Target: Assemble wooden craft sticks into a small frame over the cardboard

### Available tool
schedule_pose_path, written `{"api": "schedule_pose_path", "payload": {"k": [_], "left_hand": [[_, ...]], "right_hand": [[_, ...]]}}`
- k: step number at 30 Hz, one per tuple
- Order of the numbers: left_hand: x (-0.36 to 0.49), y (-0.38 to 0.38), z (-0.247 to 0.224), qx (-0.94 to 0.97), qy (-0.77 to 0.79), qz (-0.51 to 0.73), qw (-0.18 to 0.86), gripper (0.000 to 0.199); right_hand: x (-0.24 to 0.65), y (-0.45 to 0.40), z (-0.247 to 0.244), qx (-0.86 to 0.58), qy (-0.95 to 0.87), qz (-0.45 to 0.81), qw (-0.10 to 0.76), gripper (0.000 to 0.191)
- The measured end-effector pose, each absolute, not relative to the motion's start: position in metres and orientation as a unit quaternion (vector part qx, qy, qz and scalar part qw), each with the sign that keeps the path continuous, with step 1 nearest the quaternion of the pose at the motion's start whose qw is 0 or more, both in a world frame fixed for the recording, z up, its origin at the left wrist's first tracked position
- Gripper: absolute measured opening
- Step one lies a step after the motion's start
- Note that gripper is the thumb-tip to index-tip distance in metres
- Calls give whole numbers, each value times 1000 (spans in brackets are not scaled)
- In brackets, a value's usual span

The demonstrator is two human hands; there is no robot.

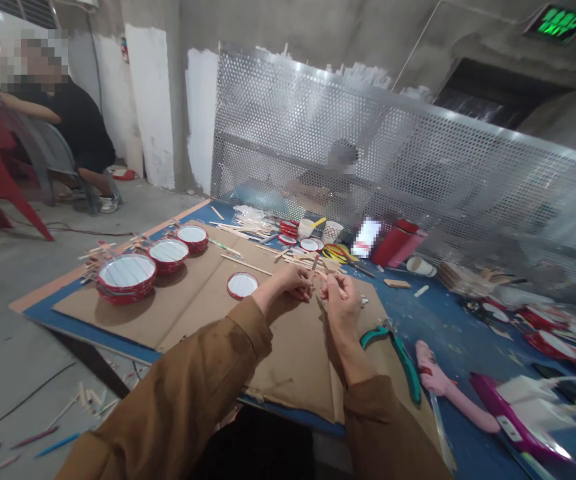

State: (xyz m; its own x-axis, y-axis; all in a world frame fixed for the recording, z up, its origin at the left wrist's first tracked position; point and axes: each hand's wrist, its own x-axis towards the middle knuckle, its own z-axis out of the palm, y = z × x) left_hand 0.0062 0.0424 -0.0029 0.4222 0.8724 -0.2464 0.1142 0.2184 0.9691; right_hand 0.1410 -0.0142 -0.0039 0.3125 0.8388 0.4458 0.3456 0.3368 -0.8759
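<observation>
Hands: two, both over the cardboard. Left hand point(298, 283), fingers closed on one thin strip point(315, 263) that juts up from the fingertips. Right hand point(341, 297), fingertips pinched together just beside it; anything gripped there is too small to tell.
Strip location: between the hands, above the cardboard point(208, 293).
Lid stacks: three on the left of the cardboard, red-rimmed with pale tops: one large point(127, 273), one medium point(168, 253), one small point(193, 237). Layers per stack cannot be counted reliably.
Single lid point(243, 285): one, lying flat left of the hands.
Pliers: one teal-handled pair point(402, 363), right of the right hand; one yellow-handled tool point(339, 253) beyond the hands.
Glue gun point(451, 393): one, pink, on the blue counter point(418, 310).
Power strip point(515, 417): one, purple, white plugs point(533, 403) on it.
Cups: three; two upright point(305, 229) point(333, 232), one on its side point(419, 267).
Red bottle point(399, 240): one, by the perforated panel point(278, 113).
Loose sticks point(245, 230): many, scattered, uncounted.
</observation>
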Motion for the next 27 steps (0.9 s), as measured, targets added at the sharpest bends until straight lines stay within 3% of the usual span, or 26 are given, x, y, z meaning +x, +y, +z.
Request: {"api": "schedule_pose_path", "payload": {"k": [27], "left_hand": [[7,42,-2,568,457,298,617,13]], "right_hand": [[140,-13,-4,-523,-612,161,571,34]]}}
